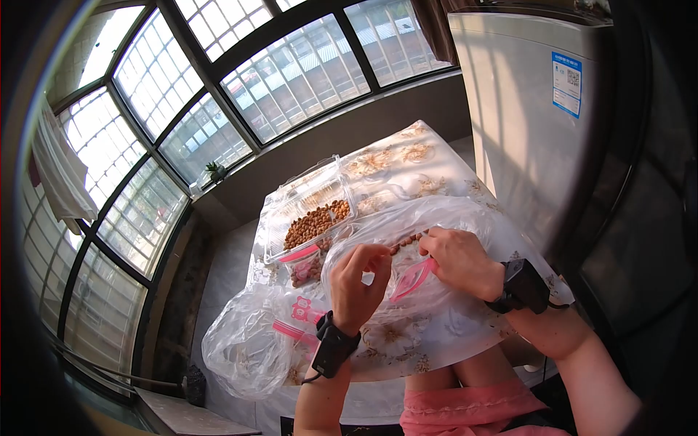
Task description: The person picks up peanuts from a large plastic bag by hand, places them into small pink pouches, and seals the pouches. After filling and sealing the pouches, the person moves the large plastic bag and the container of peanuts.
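My left hand (358,285) is curled, thumb and index fingertip close together; whatever they pinch is too small to make out. Across from it, my right hand (463,263) reaches into a large clear plastic bag (454,212), its bent fingertips at a row of brown nuts (408,240). What those fingertips hold cannot be made out. A small bag with a pink zip edge (413,280) lies mouth-up between the hands, just under my right hand. Left of my left hand sits a pink-topped pouch (304,266) with nuts inside.
A clear lidded box (273,247) with many brown nuts (314,224) stands open behind the pouch. Pink-edged bags (294,330) and crumpled plastic (243,341) lie at the table's left. The flowered tablecloth (436,156) extends toward the windows; a white appliance (509,109) stands right.
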A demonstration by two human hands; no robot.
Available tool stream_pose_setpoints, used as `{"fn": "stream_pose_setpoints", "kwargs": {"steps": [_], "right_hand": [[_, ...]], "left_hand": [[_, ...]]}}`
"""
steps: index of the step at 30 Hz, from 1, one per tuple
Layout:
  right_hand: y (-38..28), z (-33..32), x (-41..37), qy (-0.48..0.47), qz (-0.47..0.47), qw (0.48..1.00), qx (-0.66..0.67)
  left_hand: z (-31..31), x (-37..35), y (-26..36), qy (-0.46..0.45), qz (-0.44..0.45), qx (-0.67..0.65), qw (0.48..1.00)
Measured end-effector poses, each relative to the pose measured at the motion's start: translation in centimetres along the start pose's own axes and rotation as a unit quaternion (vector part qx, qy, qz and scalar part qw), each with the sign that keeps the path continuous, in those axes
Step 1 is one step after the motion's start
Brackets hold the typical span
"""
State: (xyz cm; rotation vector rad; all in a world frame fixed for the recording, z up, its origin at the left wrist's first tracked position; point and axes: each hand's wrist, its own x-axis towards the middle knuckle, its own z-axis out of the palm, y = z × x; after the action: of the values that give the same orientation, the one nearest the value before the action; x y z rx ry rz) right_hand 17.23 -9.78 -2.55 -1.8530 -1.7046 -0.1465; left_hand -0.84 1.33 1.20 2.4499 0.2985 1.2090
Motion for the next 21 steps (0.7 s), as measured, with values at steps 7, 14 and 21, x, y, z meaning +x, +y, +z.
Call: {"fn": "stream_pose_setpoints", "kwargs": {"steps": [7, 14, 21], "right_hand": [[0.0, 0.3, 0.1, 0.006, 0.009, 1.0, 0.005], [-0.2, -0.1, 0.2, 0.024, -0.001, 1.0, 0.011], [-1.0, -0.8, 1.1, 0.159, -0.011, 0.983, 0.087]], "left_hand": [[0.2, 0.0, -0.8, -0.004, -0.022, 0.063, 0.998], [0.4, -0.4, -1.8, -0.023, -0.044, 0.096, 0.994], [0.5, -0.6, -1.9, -0.05, -0.06, 0.111, 0.991]]}}
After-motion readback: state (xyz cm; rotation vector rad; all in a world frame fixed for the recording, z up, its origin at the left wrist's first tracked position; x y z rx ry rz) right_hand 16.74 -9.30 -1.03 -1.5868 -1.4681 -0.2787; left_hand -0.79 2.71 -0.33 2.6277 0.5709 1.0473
